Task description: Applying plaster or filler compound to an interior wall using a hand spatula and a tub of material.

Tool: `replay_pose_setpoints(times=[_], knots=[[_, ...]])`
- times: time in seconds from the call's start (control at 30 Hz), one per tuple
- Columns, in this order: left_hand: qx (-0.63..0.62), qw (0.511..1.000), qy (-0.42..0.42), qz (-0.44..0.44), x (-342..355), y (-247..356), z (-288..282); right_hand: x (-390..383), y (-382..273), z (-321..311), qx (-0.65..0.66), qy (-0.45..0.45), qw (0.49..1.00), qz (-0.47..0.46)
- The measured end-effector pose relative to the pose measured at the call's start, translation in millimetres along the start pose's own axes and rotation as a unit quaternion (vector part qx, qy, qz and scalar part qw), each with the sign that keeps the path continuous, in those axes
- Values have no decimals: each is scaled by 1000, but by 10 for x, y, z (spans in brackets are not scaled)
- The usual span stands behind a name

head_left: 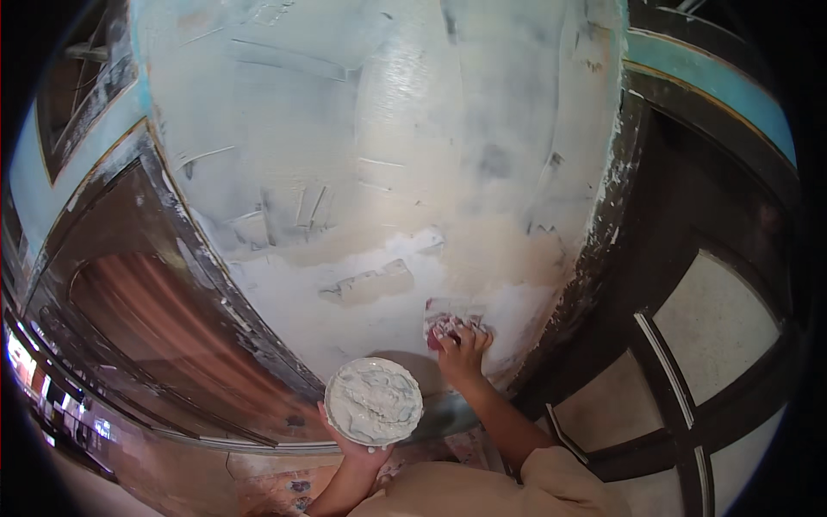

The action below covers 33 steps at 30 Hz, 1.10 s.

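My left hand [362, 450] grips a round container [373, 398] full of thick, pale, wet paste, held up low in front of the wall. My right hand [463, 351] is closed on a putty knife [452, 308] with a reddish, paste-smeared handle, its wide blade lying against the wall [388, 112] right of and above the container. The wall is patchy with off-white, grey and beige layers, with streaks and a whiter band around the blade.
A dark door frame [177, 198] with a brown pane stands at the left. At the right is a dark opening [680, 198] above pale panels [715, 327] in dark framing. Light-blue trim [715, 82] runs across the upper sides. Spattered sheeting [289, 482] lies below.
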<state>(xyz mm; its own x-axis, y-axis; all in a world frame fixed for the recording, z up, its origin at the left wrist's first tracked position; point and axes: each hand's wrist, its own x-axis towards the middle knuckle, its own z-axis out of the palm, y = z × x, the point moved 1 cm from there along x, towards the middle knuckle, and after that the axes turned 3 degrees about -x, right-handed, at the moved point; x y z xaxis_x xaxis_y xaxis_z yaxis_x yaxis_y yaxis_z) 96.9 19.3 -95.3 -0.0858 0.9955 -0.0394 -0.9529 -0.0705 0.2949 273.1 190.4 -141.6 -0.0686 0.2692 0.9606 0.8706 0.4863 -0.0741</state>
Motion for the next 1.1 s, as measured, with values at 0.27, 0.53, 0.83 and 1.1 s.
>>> replay_pose_setpoints(times=[0.27,0.53,0.83,1.1], knots=[[-20,998,19,57,-88,456,-188,-28,-568,-531,149,-81,985,-27],[10,999,16,41,-88,660,-360,1059,-853,-199,-31,20,990,-138],[7,1000,3,25,-98,767,-303,119,-721,-31,-28,-75,986,-146],[37,999,-10,38,-54,865,-213,844,-1096,-869,305,-117,945,-17]])
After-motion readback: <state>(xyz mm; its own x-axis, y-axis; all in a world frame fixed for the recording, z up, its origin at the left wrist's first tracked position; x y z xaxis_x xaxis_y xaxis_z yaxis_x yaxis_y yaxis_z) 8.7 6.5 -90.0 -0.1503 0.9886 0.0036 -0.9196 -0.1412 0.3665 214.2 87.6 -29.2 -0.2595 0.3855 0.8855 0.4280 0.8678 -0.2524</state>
